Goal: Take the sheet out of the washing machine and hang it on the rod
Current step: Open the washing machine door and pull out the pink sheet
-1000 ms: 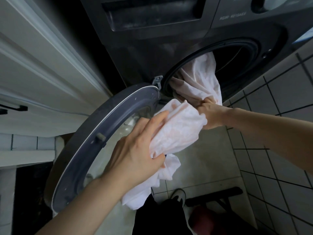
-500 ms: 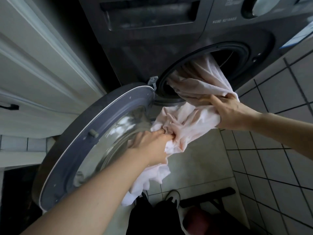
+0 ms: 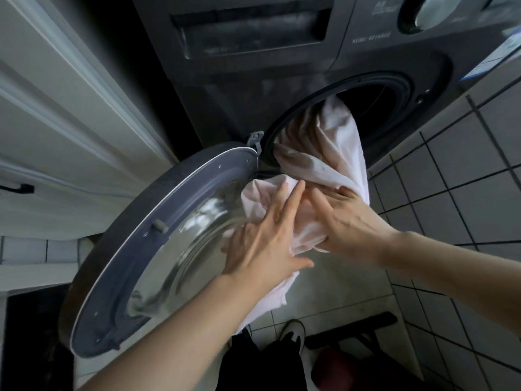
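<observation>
- A shoe (image 3: 293, 331) stands on the tiled floor (image 3: 332, 300) at the bottom of the view.
- The left hand (image 3: 265, 244) lies with fingers straight against the bunched sheet (image 3: 324, 153).
- The right hand (image 3: 352, 221) grips the same bunch, fingers curled round it.
- The door (image 3: 146, 266) hangs open at the left.
- The sheet trails back into the drum opening of the washing machine (image 3: 253, 91).
</observation>
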`<state>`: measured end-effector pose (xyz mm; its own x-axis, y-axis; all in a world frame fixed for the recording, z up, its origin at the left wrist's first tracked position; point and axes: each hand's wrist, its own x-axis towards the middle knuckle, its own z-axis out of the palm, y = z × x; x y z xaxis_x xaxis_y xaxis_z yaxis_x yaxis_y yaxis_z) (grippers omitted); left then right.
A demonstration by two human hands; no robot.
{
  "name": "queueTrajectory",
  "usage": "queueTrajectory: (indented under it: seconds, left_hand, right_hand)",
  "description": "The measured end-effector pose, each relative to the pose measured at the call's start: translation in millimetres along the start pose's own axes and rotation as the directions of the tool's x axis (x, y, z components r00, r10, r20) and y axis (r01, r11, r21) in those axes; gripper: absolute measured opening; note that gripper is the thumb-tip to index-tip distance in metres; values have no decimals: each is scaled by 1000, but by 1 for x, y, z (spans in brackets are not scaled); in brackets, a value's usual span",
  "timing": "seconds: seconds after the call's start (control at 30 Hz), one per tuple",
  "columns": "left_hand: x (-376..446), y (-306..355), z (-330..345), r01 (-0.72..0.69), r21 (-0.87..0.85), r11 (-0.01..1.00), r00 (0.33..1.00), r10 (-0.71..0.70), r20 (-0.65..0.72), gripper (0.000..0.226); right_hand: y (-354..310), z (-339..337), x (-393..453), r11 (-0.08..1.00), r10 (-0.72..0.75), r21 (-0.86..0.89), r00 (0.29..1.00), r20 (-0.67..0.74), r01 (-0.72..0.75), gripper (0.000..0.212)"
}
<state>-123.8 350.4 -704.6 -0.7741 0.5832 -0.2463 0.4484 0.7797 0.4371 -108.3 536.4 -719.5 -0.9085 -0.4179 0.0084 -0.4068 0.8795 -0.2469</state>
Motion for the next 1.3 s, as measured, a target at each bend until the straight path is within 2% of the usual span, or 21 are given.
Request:
queueTrajectory:
  seconds: [0.07,0.1,0.2,0.23,0.33,0.43,0.53,0.73,0.8,0.9,1.03,1.2,1.3]
  left_hand:
    - [2,5,1,41,-10,999,999,-41,-25,118]
    - [3,4,1,58,-23,998,995,-60,-74,109]
    - [4,-5,-2,13,0,1000,962,-13,-272,62]
    - [2,-8,-5,-6,18,1000,955,11,-295,57]
    - [-7,-12,-15,-52,39,998,942,62,-331,54]
    - [-17,-17,-28,-64,68,996,931,84,-354,53]
    - [-27,-25,-34,-67,104,992,930,100,-354,59]
    - [-37,-33,-40,-78,84,993,931,103,-351,42]
    - [-39,-36,-41,-86,75,993,925,107,-363,43]
    - [-42,-41,-43,-80,62,995,923,98,-373,47]
    - [-43,-47,-46,-100,46,994,899,110,-425,51]
    - [-46,-53,-45,-114,2,994,870,100,-482,48]
    - [-46,-57,-45,-71,-18,997,872,53,-486,50]
  right_hand:
    - [-17,-8,8,973,94,219,993,-71,-77,69]
    - [-24,-13,10,956,105,285,990,-96,-74,67]
    - [-35,-23,8,940,88,339,984,-153,-31,60]
    - [-35,-25,6,946,78,322,983,-166,-20,62]
    - [-27,-30,4,973,1,227,985,-172,39,75]
    - [-4,-34,12,974,-45,224,998,52,32,96]
    - [13,-33,25,990,-120,94,970,213,102,96]
    - [13,5,61,980,-171,-20,893,417,197,93]
    - [13,24,64,978,-181,-19,889,420,208,89]
    - [17,39,64,993,-97,-22,904,416,116,83]
    - [22,56,61,996,-43,-53,893,447,75,66]
    - [29,80,66,999,0,-49,938,347,18,29]
    - [38,81,72,994,93,14,930,356,-104,30]
